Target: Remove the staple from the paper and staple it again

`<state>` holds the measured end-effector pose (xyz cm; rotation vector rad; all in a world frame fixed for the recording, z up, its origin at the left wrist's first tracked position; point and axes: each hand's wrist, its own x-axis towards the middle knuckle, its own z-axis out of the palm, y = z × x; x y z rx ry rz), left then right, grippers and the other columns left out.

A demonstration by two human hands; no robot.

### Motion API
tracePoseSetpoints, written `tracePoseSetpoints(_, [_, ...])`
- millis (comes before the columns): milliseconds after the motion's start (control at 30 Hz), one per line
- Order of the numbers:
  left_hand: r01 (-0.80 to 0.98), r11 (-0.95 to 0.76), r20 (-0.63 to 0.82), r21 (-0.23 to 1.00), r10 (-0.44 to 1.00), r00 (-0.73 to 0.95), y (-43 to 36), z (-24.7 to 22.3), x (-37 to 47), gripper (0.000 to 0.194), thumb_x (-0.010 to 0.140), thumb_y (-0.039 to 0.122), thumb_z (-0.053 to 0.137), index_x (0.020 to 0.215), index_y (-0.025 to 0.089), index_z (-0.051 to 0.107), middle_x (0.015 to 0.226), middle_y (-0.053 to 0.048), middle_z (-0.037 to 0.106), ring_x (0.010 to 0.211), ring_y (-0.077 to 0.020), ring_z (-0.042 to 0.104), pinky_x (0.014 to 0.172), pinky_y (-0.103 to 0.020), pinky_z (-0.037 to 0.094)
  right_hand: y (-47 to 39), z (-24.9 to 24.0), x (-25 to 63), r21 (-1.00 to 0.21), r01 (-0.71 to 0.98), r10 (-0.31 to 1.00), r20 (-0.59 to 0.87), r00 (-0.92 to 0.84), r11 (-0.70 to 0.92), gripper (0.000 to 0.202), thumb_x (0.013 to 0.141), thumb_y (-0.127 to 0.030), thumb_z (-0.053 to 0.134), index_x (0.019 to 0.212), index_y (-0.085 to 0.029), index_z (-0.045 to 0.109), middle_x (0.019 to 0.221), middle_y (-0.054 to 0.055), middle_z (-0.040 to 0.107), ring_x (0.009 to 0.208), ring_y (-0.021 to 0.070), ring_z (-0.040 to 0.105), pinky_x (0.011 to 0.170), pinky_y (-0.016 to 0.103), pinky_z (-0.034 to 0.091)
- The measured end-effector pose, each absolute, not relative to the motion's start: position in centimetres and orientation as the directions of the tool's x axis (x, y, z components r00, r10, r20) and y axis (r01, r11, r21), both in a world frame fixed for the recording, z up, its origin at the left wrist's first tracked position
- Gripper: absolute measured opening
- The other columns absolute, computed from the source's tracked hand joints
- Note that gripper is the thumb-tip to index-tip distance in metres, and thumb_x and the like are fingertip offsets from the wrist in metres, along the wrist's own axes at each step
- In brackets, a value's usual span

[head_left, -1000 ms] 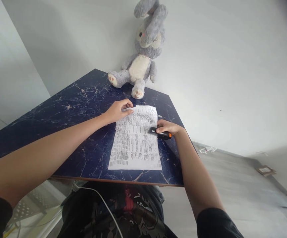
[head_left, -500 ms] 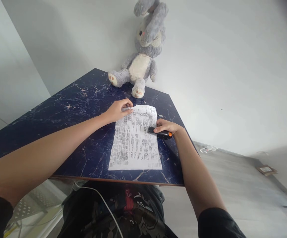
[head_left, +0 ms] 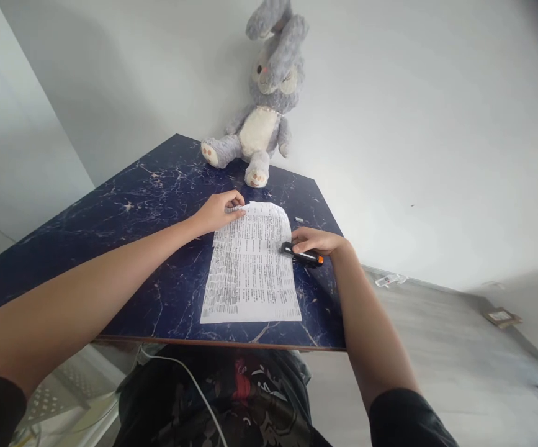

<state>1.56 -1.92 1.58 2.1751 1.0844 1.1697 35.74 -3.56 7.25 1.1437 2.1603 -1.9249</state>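
Note:
Printed sheets of paper point(head_left: 250, 279) lie on the dark blue marbled table point(head_left: 157, 180), their top right corner curved. My left hand point(head_left: 222, 210) pinches the upper left edge of the sheets between thumb and fingers. At the right edge of the paper, my right hand point(head_left: 313, 239) grips a black stapler point(head_left: 302, 253) with an orange end. The stapler's front end reaches over the edge of the paper; whether the sheets sit between its jaws I cannot tell. Just beyond my right hand lies a small light-coloured piece point(head_left: 299, 219), too small to name.
A grey plush rabbit point(head_left: 259, 130) sits at the table's far corner against the wall. A white cable point(head_left: 194, 379) hangs in front of my lap. On the floor to the right are a clear plastic item point(head_left: 390, 280) and a brown package point(head_left: 501, 316).
The top right corner of the sheets has bent further, and the small piece behind my right hand shows more fully. The stapler has shifted slightly in my right hand's grip. My left hand keeps its pinch.

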Motion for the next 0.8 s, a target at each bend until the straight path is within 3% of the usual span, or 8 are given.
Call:
tracePoseSetpoints(133, [0.546, -0.589, 0.44, 0.596, 0.808, 0.391, -1.3, 0.7, 1.4, 0.023, 0.091, 0.035, 0.07, 0.109, 0.022, 0.067, 0.113, -0.007, 0.074, 0.105, -0.0242, 0.067, 0.1, -0.043, 0.05, -4.0, 9.3, 38.5, -0.825, 0.565, 0.5, -0.496, -0.71, -0.017, 0.056, 0.081, -0.053, 0.085, 0.117, -0.011, 0.077, 0.107, 0.015, 0.077, 0.093, 0.0247, 0.075, 0.084, 0.034, 0.062])
tracePoseSetpoints(267, [0.651, -0.613, 0.388, 0.448, 0.789, 0.476, -1.0, 0.0, 1.5, 0.026, 0.091, 0.033, 0.068, 0.114, 0.021, 0.065, 0.123, -0.009, 0.069, 0.117, -0.0298, 0.062, 0.107, -0.049, 0.044, -4.1, 9.9, 38.6, -0.897, 0.436, 0.768, -0.329, -0.549, -0.073, 0.056, 0.084, -0.06, 0.079, 0.109, -0.01, 0.077, 0.102, 0.017, 0.076, 0.089, 0.0269, 0.074, 0.079, 0.035, 0.062])
tracePoseSetpoints(367, [0.719, -0.576, 0.337, 0.389, 0.815, 0.471, -0.9, -0.2, 1.5, 0.024, 0.092, 0.034, 0.066, 0.113, 0.022, 0.065, 0.125, -0.01, 0.066, 0.118, -0.0325, 0.06, 0.106, -0.053, 0.044, -4.3, 8.5, 34.5, -0.919, 0.354, 0.859, -0.318, -0.4, -0.175, 0.06, 0.084, -0.065, 0.077, 0.111, -0.012, 0.075, 0.098, 0.017, 0.075, 0.082, 0.0266, 0.072, 0.066, 0.034, 0.059])
tracePoseSetpoints(433, [0.736, -0.553, 0.354, 0.391, 0.828, 0.434, -0.8, -0.2, 1.4, 0.019, 0.094, 0.033, 0.063, 0.11, 0.023, 0.066, 0.124, -0.01, 0.064, 0.117, -0.0322, 0.06, 0.105, -0.053, 0.044, -4.8, 7.2, 30.8, -0.919, 0.366, 0.871, -0.293, -0.394, -0.143, 0.056, 0.081, -0.065, 0.08, 0.099, -0.012, 0.076, 0.091, 0.015, 0.073, 0.076, 0.0236, 0.068, 0.063, 0.033, 0.055])
tracePoseSetpoints(533, [0.714, -0.535, 0.443, 0.452, 0.829, 0.341, -0.6, -0.1, 1.0, 0.013, 0.096, 0.027, 0.057, 0.103, 0.022, 0.066, 0.116, -0.009, 0.062, 0.112, -0.0281, 0.061, 0.104, -0.048, 0.048, -5.8, 5.7, 26.0, -0.882, 0.468, 0.918, -0.141, -0.37, 0.053, 0.055, 0.078, -0.069, 0.079, 0.074, -0.014, 0.071, 0.071, 0.005, 0.062, 0.063, 0.0152, 0.054, 0.056, 0.027, 0.041])
tracePoseSetpoints(667, [0.658, -0.539, 0.502, 0.526, 0.821, 0.272, -0.3, 0.0, 0.8, 0.009, 0.093, 0.023, 0.057, 0.098, 0.021, 0.064, 0.109, -0.007, 0.058, 0.099, -0.023, 0.064, 0.1, -0.043, 0.052, -6.4, 4.7, 23.5, -0.769, 0.618, 0.946, -0.057, -0.318, 0.161, 0.064, 0.084, -0.072, 0.073, 0.055, -0.019, 0.049, 0.055, -0.003, 0.036, 0.054, 0.0114, 0.037, 0.052, 0.028, 0.025])
tracePoseSetpoints(733, [0.636, -0.545, 0.499, 0.546, 0.822, 0.275, -0.3, -0.1, 0.8, 0.01, 0.093, 0.025, 0.058, 0.099, 0.02, 0.065, 0.109, -0.007, 0.057, 0.097, -0.0221, 0.065, 0.096, -0.042, 0.053, -6.1, 4.4, 23.5, -0.772, 0.622, 0.955, -0.071, -0.289, 0.131, 0.065, 0.09, -0.072, 0.066, 0.056, -0.02, 0.046, 0.055, -0.002, 0.038, 0.055, 0.0125, 0.039, 0.053, 0.027, 0.027])
tracePoseSetpoints(800, [0.623, -0.548, 0.489, 0.559, 0.824, 0.286, -0.3, -0.2, 0.9, 0.011, 0.094, 0.027, 0.058, 0.099, 0.021, 0.065, 0.109, -0.006, 0.057, 0.095, -0.0215, 0.066, 0.094, -0.041, 0.054, -5.6, 4.1, 23.9, -0.83, 0.554, 0.965, -0.089, -0.248, 0.066, 0.064, 0.098, -0.072, 0.052, 0.064, -0.018, 0.055, 0.062, 0.002, 0.052, 0.061, 0.0152, 0.05, 0.057, 0.026, 0.035])
